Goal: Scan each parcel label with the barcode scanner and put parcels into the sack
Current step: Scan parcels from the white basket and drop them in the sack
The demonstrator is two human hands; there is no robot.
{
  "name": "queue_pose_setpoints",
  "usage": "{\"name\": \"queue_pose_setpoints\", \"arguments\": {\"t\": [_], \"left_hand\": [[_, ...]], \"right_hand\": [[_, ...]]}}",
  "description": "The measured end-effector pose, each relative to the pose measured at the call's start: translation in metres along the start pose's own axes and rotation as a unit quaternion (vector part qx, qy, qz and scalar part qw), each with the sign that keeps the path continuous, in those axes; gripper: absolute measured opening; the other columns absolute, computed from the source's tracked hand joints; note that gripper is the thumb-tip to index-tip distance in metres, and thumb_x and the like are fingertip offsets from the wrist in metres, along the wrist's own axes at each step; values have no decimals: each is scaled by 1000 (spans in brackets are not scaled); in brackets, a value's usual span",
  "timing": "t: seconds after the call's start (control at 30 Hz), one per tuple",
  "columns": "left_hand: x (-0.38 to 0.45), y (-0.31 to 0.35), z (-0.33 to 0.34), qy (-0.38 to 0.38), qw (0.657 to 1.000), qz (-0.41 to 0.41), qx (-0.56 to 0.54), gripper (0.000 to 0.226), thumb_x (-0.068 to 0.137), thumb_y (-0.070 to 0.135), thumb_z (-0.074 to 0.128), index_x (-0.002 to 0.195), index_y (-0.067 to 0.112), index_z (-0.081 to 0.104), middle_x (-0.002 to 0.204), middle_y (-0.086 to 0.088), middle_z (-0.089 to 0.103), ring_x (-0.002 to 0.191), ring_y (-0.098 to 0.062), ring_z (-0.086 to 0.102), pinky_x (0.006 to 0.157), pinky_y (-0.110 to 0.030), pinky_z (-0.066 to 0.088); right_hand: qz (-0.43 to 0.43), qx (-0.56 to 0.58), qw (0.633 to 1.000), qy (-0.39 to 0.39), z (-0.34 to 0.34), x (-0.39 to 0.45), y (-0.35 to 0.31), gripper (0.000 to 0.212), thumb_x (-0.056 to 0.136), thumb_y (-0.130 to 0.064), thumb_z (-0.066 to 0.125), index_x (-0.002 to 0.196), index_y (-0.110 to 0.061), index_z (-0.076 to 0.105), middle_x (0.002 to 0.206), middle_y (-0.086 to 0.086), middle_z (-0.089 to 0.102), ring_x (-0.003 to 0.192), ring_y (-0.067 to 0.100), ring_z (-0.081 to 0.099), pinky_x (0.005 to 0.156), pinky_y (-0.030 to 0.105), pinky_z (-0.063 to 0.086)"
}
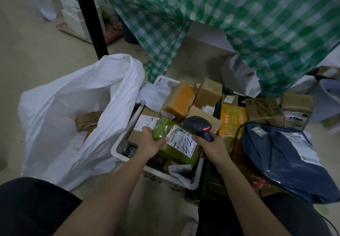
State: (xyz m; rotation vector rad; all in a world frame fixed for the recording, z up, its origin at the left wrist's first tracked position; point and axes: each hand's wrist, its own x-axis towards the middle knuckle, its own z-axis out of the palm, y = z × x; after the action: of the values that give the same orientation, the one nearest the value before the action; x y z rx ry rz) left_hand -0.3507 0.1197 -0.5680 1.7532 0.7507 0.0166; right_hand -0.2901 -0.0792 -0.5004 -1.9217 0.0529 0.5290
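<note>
Cardboard boxes (206, 93) beyond green parcel (176, 143)

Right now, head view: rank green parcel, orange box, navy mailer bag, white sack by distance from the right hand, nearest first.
From the right hand:
1. green parcel, just left, in the left hand.
2. orange box, just beyond, slightly right.
3. navy mailer bag, right.
4. white sack, far left.

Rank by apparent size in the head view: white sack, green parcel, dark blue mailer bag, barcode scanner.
1. white sack
2. dark blue mailer bag
3. green parcel, held by the left hand
4. barcode scanner, in the right hand

The scanner is partly hidden by the hand gripping it.
</note>
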Motion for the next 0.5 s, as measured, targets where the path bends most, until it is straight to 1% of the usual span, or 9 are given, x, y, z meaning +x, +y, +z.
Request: {"name": "queue_pose_setpoints", "arguments": {"t": [0.07, 0.13, 0.2, 0.23, 0.27, 0.3, 0.37, 0.43, 0.5], "left_hand": [[-5, 3, -16, 17, 1000, 8, -13, 57, 73, 31, 83, 100, 20, 34, 100, -7, 59, 87, -25, 64, 77, -43, 55], [-9, 7, -37, 28, 999, 15, -15, 56, 76, 35, 79, 107, 19, 35, 100, -1, 58, 83, -18, 63, 72, -34, 54], [-14, 14, -60, 43, 998, 27, -29, 51, 81, 30, 76, 109, 18, 36, 95, 3, 57, 72, -10, 59, 61, -24, 49], [-15, 16, -72, 53, 997, 31, -39, 48, 81, 28, 76, 108, 18, 37, 95, -1, 60, 69, -11, 59, 59, -26, 49], [-16, 19, -82, 60, 996, 30, -55, 47, 80, 27, 77, 106, 18, 39, 96, -5, 63, 69, -15, 62, 61, -30, 53], [-19, 22, -93, 64, 995, 28, -71, 45, 79, 27, 78, 104, 19, 41, 98, -9, 66, 73, -20, 66, 67, -36, 57], [-25, 26, -111, 71, 994, 28, -78, 44, 76, 29, 80, 104, 22, 46, 102, -14, 68, 81, -25, 69, 79, -43, 57], [-31, 31, -124, 78, 993, 31, -82, 45, 78, 29, 79, 109, 20, 48, 105, -13, 68, 81, -21, 68, 77, -36, 56], [-36, 37, -132, 92, 992, 39, -80, 47, 80, 30, 77, 115, 19, 48, 106, -8, 66, 79, -13, 65, 67, -25, 51]], "right_hand": [[-10, -4, 1000, -4, 2, -1, -2, 19, 83, -26, 75, 89, -11, 64, 65, 9, 59, 53, 20, 54, 51, 31, 44], [-20, -10, 1000, -14, 6, -5, -7, 18, 84, -25, 74, 88, -11, 64, 65, 10, 59, 50, 18, 54, 52, 31, 44], [-42, -21, 998, -35, 12, -10, -15, 18, 85, -24, 73, 85, -8, 63, 63, 9, 58, 47, 16, 53, 51, 29, 45], [-54, -29, 997, -49, 15, -13, -19, 19, 85, -23, 73, 83, -7, 63, 62, 9, 57, 47, 16, 53, 51, 30, 45], [-67, -39, 995, -63, 19, -16, -24, 19, 86, -23, 72, 82, -8, 62, 61, 9, 57, 49, 18, 53, 52, 31, 46], [-79, -52, 993, -75, 22, -20, -28, 17, 86, -23, 72, 81, -10, 62, 61, 8, 56, 51, 19, 53, 53, 31, 46], [-106, -83, 986, -102, 28, -28, -37, 12, 87, -23, 71, 83, -17, 62, 64, 6, 57, 54, 17, 54, 52, 28, 46], [-131, -99, 979, -119, 32, -35, -44, 9, 86, -24, 72, 87, -21, 63, 69, 8, 60, 61, 19, 57, 55, 32, 50], [-150, -120, 974, -124, 34, -39, -47, 12, 83, -26, 73, 90, -21, 65, 76, 15, 63, 68, 28, 62, 60, 42, 53]]}}
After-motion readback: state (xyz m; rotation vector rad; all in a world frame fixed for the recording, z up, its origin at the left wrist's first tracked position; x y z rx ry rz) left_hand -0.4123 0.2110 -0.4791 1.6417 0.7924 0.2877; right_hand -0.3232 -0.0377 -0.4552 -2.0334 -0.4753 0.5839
